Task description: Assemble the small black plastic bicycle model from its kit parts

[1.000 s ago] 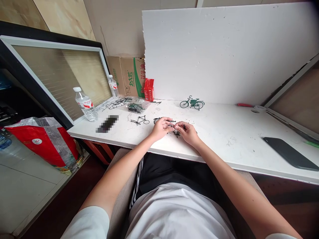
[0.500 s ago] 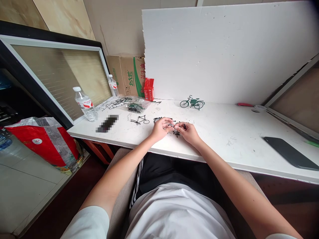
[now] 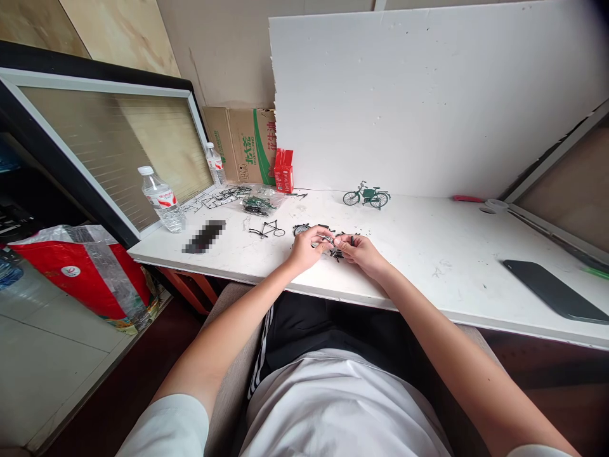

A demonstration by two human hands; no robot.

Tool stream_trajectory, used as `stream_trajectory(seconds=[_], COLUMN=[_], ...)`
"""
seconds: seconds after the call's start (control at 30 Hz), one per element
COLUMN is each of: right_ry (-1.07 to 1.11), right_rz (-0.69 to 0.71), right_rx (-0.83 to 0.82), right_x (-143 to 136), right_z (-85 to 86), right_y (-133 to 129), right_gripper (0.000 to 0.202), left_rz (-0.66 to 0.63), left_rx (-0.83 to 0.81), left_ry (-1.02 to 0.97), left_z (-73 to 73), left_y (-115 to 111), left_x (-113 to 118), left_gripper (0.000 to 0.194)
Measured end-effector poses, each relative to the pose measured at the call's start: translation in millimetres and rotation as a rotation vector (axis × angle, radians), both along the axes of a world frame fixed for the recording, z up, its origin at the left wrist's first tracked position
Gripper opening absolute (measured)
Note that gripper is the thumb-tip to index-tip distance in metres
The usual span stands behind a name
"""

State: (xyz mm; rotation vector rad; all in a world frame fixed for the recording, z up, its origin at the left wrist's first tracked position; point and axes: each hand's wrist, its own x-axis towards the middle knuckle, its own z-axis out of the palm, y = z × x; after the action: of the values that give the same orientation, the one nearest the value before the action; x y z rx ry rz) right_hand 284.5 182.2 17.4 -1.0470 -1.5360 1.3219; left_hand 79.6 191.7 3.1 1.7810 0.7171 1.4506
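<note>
My left hand (image 3: 307, 247) and my right hand (image 3: 358, 252) meet just above the white table, fingertips pinched together. Between them is a small piece, too tiny and covered to name. Small dark plastic parts (image 3: 337, 254) lie beneath the fingers. Just beyond my left hand rests a miniature wheel (image 3: 301, 230). A black model bicycle frame (image 3: 267, 229), with a ring at its right end, lies left of my hands. Farther back, an assembled green model bicycle (image 3: 366, 195) stands upright.
A clear bag of green and dark parts (image 3: 259, 203) and black sprue frames (image 3: 223, 195) lie at the back left. Water bottles (image 3: 162, 200), a red box (image 3: 284, 171) and a carton (image 3: 247, 146) stand there too. A dark phone-like slab (image 3: 554, 291) lies at right.
My right hand has shifted very slightly, its fingers still pinched against those of my left. The parts on the table look unmoved.
</note>
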Motion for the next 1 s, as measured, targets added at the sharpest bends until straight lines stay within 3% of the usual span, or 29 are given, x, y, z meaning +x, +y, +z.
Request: stream_trajectory(seconds=[0.43, 0.73, 1.0], right_ry=[-0.209, -0.228, -0.202], right_rz=[-0.122, -0.166, -0.153], right_rx=[0.169, 0.161, 0.178], right_x=[-1, -4, -6], right_z=[5.4, 6.4, 11.4], right_y=[-6, -6, -12], right_gripper=[0.061, 0.057, 0.053], left_rz=[0.035, -0.073, -0.072], left_rx=[-0.082, -0.317, -0.354], left_ry=[0.002, -0.090, -0.095], left_z=[0.1, -2.6, -2.3], left_y=[0, 3, 4], left_x=[2, 5, 2], left_gripper=[0.028, 0.053, 0.057])
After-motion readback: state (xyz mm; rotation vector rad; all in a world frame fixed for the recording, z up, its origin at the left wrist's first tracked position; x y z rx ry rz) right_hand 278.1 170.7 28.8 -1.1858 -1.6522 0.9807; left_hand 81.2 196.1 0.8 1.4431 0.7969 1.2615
